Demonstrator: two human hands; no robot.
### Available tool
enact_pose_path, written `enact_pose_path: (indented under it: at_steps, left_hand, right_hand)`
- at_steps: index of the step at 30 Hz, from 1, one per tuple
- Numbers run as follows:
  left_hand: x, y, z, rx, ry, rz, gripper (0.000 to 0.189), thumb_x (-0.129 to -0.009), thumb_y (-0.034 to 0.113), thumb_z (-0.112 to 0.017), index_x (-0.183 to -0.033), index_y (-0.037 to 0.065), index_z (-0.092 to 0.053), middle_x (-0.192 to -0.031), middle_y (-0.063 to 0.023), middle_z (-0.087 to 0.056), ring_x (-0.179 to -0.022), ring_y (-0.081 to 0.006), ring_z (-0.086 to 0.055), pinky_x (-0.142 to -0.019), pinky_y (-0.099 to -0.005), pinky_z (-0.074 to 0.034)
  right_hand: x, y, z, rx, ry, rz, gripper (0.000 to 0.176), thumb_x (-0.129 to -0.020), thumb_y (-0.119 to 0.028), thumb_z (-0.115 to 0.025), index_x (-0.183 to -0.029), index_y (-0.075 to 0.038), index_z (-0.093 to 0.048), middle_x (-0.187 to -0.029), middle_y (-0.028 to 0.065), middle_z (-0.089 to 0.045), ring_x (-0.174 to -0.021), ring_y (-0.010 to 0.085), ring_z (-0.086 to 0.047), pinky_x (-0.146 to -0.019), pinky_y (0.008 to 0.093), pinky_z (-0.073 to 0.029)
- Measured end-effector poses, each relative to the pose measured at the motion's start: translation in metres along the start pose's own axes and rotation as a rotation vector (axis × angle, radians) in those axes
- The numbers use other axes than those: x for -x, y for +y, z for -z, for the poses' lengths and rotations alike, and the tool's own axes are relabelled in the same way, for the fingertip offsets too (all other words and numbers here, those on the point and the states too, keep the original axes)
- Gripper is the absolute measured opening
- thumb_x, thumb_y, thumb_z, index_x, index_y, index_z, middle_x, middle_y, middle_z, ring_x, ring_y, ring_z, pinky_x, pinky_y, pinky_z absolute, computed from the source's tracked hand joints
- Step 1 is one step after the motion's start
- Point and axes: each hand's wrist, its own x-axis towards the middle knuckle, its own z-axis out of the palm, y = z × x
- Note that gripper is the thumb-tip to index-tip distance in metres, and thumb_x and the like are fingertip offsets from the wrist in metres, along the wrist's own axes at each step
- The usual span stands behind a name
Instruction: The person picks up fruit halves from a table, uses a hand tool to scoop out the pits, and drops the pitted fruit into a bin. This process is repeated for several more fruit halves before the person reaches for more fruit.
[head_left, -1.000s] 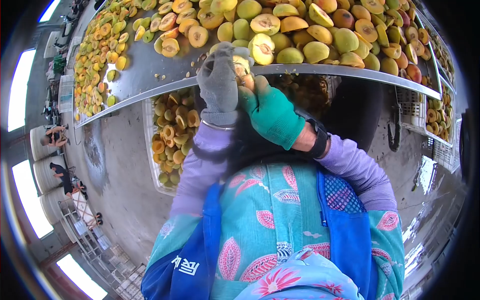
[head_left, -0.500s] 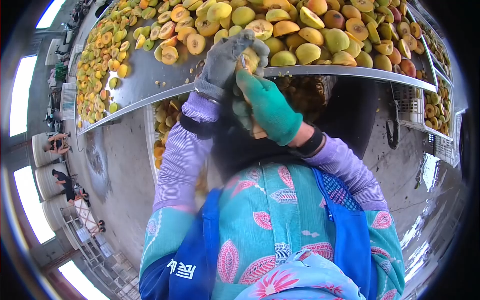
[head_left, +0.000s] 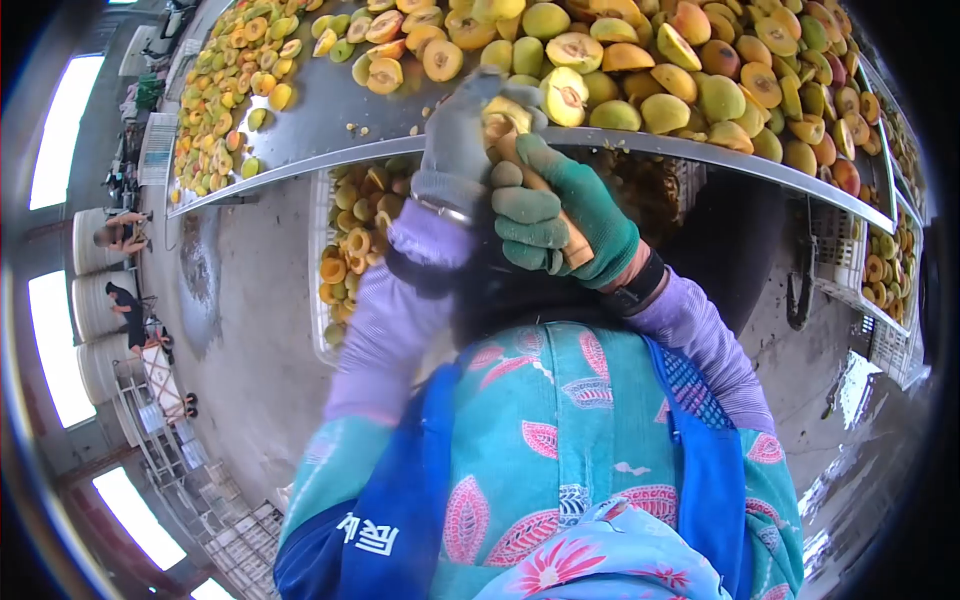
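In the head view, my left hand (head_left: 462, 145), in a grey glove, is closed around a piece of yellow peach (head_left: 507, 118) above the table's near edge. My right hand (head_left: 580, 215), in a green glove with darker fingers, grips a tool by its wooden handle (head_left: 574, 243). The tool's upper end meets the fruit; its tip is hidden there. Just beyond my left fingers lies a cut peach half (head_left: 566, 97) with a reddish centre, at the front of a heap of peach halves (head_left: 690, 85).
The metal table (head_left: 350, 105) has a raised rim, with more peach pieces (head_left: 225, 110) at its left. Beneath stand a crate of peach halves (head_left: 350, 240) and a container of brown scraps (head_left: 635, 185). Another crate (head_left: 880, 270) is at right. People (head_left: 128, 310) sit far left.
My right hand has turned, showing more of the wooden handle. The reddish-centred peach half now shows beside my left hand. The whole view has shifted slightly.
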Motion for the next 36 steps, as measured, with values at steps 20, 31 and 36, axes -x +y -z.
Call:
enact_pose_path:
  at_steps: [20, 31, 36]
  left_hand:
    - [-0.103, -0.026, 0.16, -0.847, 0.03, 0.334, 0.049, -0.077, 0.016, -0.07, -0.122, 0.003, -0.056, -0.106, -0.0195, -0.065, -0.096, -0.0356, -0.063, -0.086, -0.04, -0.052]
    - [0.003, -0.023, 0.025, -0.502, 0.119, -0.434, 0.021, -0.083, 0.006, -0.063, -0.104, 0.004, -0.063, -0.097, -0.0087, -0.068, -0.087, -0.0207, -0.067, -0.074, -0.0321, -0.055]
    - [0.004, -0.011, 0.015, -0.697, 0.107, -0.546, 0.023, -0.083, 0.005, -0.063, -0.105, 0.003, -0.062, -0.093, -0.008, -0.068, -0.083, -0.0182, -0.068, -0.073, -0.0297, -0.055]
  right_hand:
    - [0.016, -0.004, -0.003, 1.421, 0.737, 0.707, 0.03, -0.098, -0.034, -0.052, -0.092, -0.005, -0.053, -0.068, 0.0097, -0.058, -0.054, 0.0227, -0.056, -0.048, 0.035, -0.042]
    - [-0.008, 0.004, 0.007, 1.813, 0.705, 0.72, 0.031, -0.095, -0.031, -0.055, -0.093, -0.001, -0.049, -0.072, 0.0249, -0.061, -0.066, 0.0443, -0.059, -0.056, 0.0511, -0.044]
    - [-0.012, 0.005, 0.008, 1.748, 0.727, 0.716, 0.031, -0.096, -0.031, -0.053, -0.097, 0.0, -0.05, -0.072, 0.0255, -0.061, -0.068, 0.0448, -0.06, -0.057, 0.0512, -0.045]
